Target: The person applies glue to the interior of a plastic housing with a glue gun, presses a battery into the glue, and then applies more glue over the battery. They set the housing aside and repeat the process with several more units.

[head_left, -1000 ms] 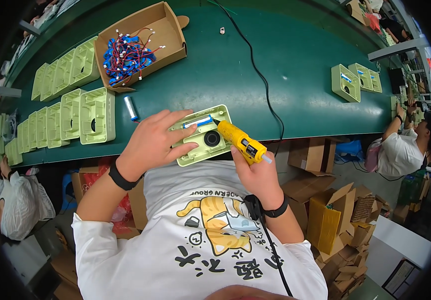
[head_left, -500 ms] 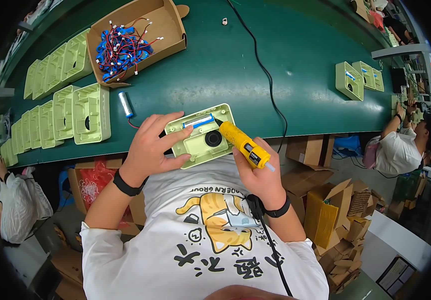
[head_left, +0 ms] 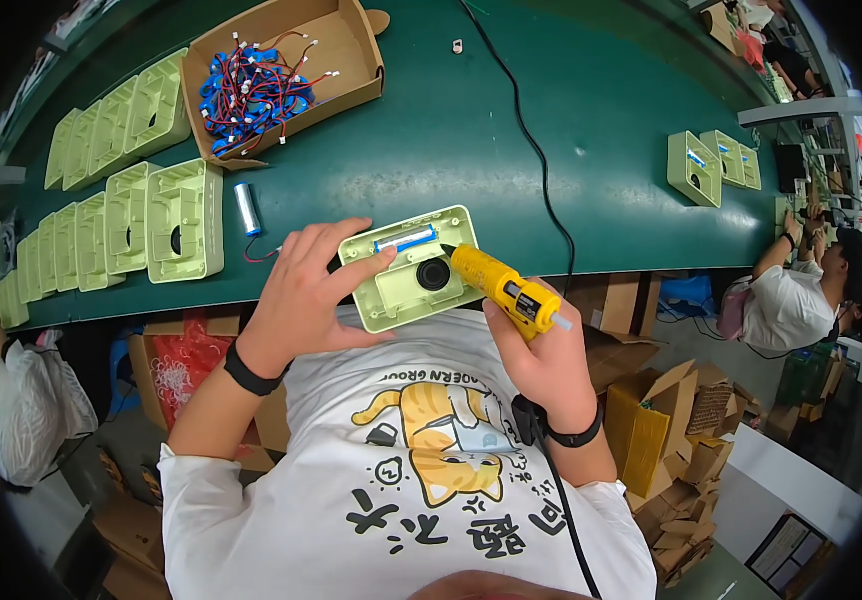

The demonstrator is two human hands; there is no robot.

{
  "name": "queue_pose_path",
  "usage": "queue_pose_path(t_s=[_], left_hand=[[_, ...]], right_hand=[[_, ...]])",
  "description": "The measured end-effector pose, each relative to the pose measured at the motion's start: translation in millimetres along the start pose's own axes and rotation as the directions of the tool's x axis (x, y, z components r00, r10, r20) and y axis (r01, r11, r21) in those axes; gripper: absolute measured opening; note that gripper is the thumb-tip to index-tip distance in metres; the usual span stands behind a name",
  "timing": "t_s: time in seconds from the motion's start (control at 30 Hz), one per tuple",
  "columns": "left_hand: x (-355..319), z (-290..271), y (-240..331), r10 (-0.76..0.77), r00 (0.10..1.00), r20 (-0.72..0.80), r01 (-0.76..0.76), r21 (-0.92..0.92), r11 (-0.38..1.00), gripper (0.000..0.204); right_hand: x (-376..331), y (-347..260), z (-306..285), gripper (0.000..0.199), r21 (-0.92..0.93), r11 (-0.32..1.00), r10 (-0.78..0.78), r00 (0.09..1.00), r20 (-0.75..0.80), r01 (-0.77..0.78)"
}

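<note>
My left hand [head_left: 313, 285] grips the left side of a light green plastic housing [head_left: 388, 312], its index finger reaching in against a blue battery [head_left: 406, 238]. The battery lies in a slot along the housing's far wall. A round black part [head_left: 433, 274] sits in the middle of the housing. In my right hand [head_left: 548, 358] is a yellow hot glue gun [head_left: 496, 280] with a clear glue stick poking out of its back end. Its dark nozzle is at the right end of the battery; whether it touches cannot be seen.
A cardboard box [head_left: 356, 75] of wired blue batteries stands at the far left, near rows of green housings [head_left: 173, 222]. One loose battery [head_left: 247, 210] lies on the green table. A black cable [head_left: 541, 150] crosses it. More housings [head_left: 693, 185] and a co-worker [head_left: 801, 290] are at right.
The glue gun and my right hand have shifted slightly right and nearer to me. The housing has tilted a little in my left hand, which still holds it.
</note>
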State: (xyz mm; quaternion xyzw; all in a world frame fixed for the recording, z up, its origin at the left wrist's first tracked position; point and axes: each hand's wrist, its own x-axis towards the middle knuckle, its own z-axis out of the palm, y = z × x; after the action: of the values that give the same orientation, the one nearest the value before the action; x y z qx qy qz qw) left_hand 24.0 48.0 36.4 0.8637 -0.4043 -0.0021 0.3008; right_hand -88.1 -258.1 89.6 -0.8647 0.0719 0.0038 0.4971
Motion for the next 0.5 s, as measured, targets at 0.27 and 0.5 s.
queue_pose_path(t_s=[0.27, 0.5], left_hand=[[1, 26, -7, 0.026, 0.984, -0.178, -0.040, -0.077, 0.996, 0.083], [-5, 31, -13, 0.041, 0.969, -0.242, -0.058, -0.060, 0.997, 0.067]], right_hand=[[20, -18, 15, 0.013, -0.130, 0.984, -0.105, 0.987, 0.121, 0.121], [34, -31, 29, 0.013, -0.132, 0.981, -0.112, 0.972, 0.208, 0.141]])
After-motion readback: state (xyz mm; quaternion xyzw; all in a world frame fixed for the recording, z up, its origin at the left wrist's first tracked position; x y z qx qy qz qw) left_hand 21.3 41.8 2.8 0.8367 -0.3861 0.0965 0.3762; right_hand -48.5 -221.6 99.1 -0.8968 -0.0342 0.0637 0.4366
